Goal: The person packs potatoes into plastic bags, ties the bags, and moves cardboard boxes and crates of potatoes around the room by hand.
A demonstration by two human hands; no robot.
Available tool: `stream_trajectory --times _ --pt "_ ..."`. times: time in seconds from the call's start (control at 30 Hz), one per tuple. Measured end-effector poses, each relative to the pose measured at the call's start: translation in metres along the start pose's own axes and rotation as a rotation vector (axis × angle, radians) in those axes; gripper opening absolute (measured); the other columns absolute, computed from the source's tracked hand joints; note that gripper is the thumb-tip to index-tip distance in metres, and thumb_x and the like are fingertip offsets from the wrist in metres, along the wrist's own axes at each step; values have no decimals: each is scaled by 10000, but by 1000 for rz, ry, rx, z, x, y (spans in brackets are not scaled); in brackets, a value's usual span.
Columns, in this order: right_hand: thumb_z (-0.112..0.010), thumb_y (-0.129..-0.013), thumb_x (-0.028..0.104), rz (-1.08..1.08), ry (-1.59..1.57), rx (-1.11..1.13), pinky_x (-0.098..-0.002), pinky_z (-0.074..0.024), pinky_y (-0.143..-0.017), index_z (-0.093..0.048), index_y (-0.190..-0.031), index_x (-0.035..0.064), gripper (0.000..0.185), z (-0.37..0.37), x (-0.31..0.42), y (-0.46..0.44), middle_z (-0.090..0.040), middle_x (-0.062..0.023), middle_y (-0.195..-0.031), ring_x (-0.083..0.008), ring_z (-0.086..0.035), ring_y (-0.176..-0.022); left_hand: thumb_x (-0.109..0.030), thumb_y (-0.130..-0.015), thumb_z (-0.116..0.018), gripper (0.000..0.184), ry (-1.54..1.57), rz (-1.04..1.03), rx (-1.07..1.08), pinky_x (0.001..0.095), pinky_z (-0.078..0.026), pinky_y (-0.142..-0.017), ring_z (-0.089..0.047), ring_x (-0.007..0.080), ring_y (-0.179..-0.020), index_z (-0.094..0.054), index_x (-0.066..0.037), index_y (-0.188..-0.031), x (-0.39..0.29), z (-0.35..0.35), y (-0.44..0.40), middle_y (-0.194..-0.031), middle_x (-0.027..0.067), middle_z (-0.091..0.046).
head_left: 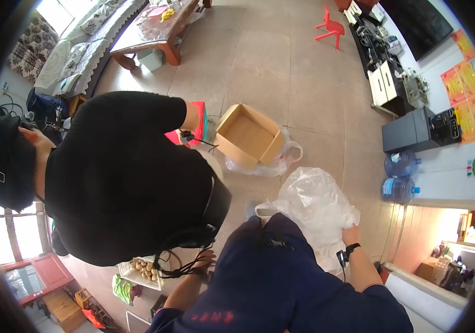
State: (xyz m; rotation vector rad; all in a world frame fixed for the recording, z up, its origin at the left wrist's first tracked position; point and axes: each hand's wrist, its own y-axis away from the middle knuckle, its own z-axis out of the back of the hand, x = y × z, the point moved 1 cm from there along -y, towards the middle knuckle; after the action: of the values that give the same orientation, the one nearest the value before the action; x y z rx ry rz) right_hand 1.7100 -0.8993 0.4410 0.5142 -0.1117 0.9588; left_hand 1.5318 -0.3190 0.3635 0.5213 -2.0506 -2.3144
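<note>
My right hand (351, 235) is closed on the edge of a large clear plastic bag (315, 205). The crumpled bag spreads over the floor in front of my knees. Low on the left is my left hand (206, 260), beside a bundle of black cables (184, 266) at another person's waist. Its fingers are partly hidden, and whether it grips anything is unclear. To the left of that hand stands a white crate (159, 283) of round brown potatoes (144, 268). An open cardboard box (248, 136) rests on the floor ahead, with plastic film (259, 167) under it.
A person in black (126, 177) bends close on my left, an arm reaching toward a red object (197, 119). Farther off are a wooden table (159, 36) and a red chair (332, 28). Water jugs (398, 190) stand by the right wall. A green bag (122, 289) lies beside the crate.
</note>
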Motion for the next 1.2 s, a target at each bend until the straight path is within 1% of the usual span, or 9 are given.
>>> stream_trajectory --times 0.13,0.17,0.47,0.7,0.8,0.87,0.97,1.07,1.2 --pt "-594 -777 201 53 52 8 -444 -489 -770 -625 -950 -6 272 4 46 -29 -637 -256 -921 -420 -604 -915 -104 -864 -458 279 157 -38 41 333 -503 -515 -586 201 -579 -525 -8 -1117 -42 -9 -10 -878 127 -609" --pt "-595 -777 204 66 37 11 -445 -488 -773 -626 -948 -6 273 5 58 -36 -636 -258 -925 -419 -603 -918 -141 -881 -458 262 138 -43 23 318 -489 -530 -601 198 -598 -560 -60 -1108 -49 -11 -14 -929 117 -650" --pt "-617 -741 191 187 120 4 -431 -495 -749 -651 -952 16 277 -15 157 -168 -659 -224 -906 -393 -626 -891 -94 -816 -473 286 310 -157 -132 308 -495 -508 -593 186 -575 -579 -15 -1069 -150 -25 -30 -856 110 -644" --pt "-617 -735 180 290 140 108 -433 -494 -759 -649 -964 22 281 -33 295 -316 -655 -229 -917 -391 -624 -903 -87 -819 -462 296 404 -96 -241 317 -496 -497 -596 195 -579 -574 1 -1079 -266 -47 -73 -857 119 -641" --pt "-599 -784 235 401 203 104 -449 -483 -775 -632 -933 9 273 -36 347 -372 -642 -241 -935 -399 -610 -914 -88 -823 -468 300 438 -14 -319 318 -497 -499 -599 197 -584 -572 -3 -1091 -312 -54 -81 -860 120 -642" --pt "-608 -773 216 400 159 200 -446 -485 -770 -633 -962 5 284 -23 401 -429 -642 -248 -923 -400 -614 -905 -106 -865 -433 281 461 -58 -232 314 -508 -530 -597 185 -595 -547 -28 -1109 -371 -67 -88 -872 103 -627" --pt "-618 -763 193 519 112 205 -440 -485 -764 -633 -987 3 295 -9 460 -482 -646 -245 -911 -409 -614 -898 -121 -847 -472 301 501 -109 -279 314 -506 -528 -605 191 -611 -567 -20 -1114 -423 -76 -81 -893 118 -643" --pt "-629 -750 164 617 101 218 -444 -484 -761 -630 -991 2 291 -6 519 -515 -651 -235 -901 -418 -613 -887 -123 -851 -467 296 541 -115 -282 316 -510 -551 -609 190 -643 -562 -25 -1113 -453 -74 -76 -910 116 -642" --pt "-635 -735 120 599 184 175 -438 -480 -783 -618 -1017 3 305 -9 566 -531 -646 -243 -929 -408 -609 -918 -150 -861 -478 275 590 -75 -269 326 -512 -550 -607 190 -641 -569 -34 -1093 -455 -77 -101 -880 110 -643"
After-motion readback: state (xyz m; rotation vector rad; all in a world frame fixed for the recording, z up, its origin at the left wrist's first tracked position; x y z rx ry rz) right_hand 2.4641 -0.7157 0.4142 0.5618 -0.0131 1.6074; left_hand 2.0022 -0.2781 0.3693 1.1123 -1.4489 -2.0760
